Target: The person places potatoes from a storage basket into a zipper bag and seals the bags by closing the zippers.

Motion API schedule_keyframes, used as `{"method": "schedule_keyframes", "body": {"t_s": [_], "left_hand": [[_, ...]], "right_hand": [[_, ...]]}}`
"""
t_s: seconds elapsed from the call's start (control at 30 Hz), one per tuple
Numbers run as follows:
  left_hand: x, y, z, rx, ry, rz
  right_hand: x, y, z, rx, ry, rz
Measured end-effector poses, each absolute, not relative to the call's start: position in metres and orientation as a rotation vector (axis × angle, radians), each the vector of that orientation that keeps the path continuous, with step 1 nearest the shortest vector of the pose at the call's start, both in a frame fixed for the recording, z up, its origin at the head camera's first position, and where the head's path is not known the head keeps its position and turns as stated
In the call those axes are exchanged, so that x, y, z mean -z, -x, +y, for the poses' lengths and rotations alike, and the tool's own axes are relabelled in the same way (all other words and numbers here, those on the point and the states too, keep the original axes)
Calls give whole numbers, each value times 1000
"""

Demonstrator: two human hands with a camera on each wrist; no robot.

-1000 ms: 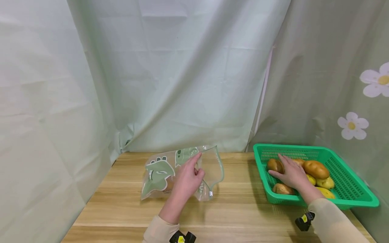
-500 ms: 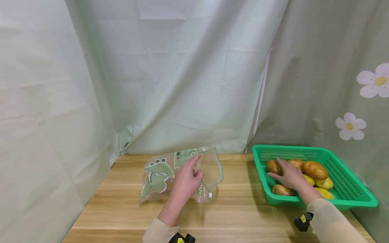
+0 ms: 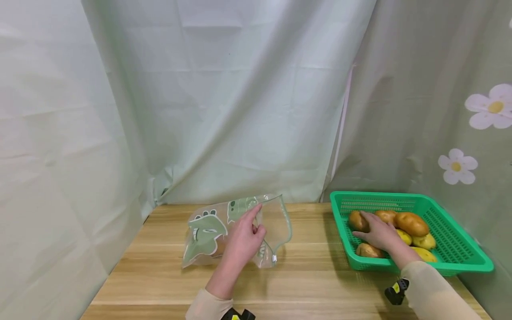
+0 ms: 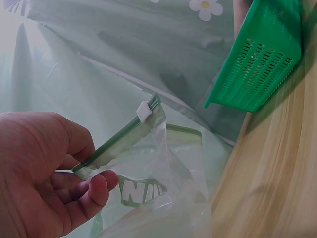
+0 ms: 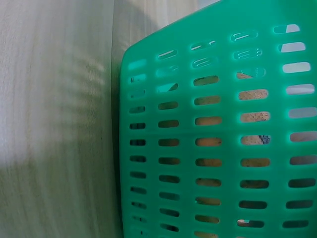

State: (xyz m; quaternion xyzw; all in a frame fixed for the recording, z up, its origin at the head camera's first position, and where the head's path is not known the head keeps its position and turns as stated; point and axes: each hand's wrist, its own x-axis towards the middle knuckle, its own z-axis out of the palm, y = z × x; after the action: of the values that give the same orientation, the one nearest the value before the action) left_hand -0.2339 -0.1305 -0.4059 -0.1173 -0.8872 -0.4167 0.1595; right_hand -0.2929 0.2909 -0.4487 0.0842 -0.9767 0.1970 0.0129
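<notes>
A clear zip bag [image 3: 224,231] with green dinosaur pictures lies near the back edge of the wooden bench [image 3: 312,280], a bit left of the middle. The left hand [image 3: 242,242] pinches the bag's green zip strip [image 4: 119,139] between thumb and curled fingers and holds its mouth up. A small white slider [image 4: 143,111] sits at the end of the strip. At the right edge of the bench stands a green basket [image 3: 460,253] with potatoes in it. The right hand [image 3: 380,233] is inside it, fingers laid over a brown potato [image 3: 357,220].
</notes>
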Motion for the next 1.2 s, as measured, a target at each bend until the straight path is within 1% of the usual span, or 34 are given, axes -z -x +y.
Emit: {"method": "schedule_keyframes", "body": {"t_s": [0.7, 1.2], "left_hand": [[406, 233, -132, 1188, 315, -2557], [407, 234, -131, 1181, 331, -2553]], "right_hand": [[442, 292, 287, -550, -226, -3048], [437, 291, 281, -611, -148, -3066]]}}
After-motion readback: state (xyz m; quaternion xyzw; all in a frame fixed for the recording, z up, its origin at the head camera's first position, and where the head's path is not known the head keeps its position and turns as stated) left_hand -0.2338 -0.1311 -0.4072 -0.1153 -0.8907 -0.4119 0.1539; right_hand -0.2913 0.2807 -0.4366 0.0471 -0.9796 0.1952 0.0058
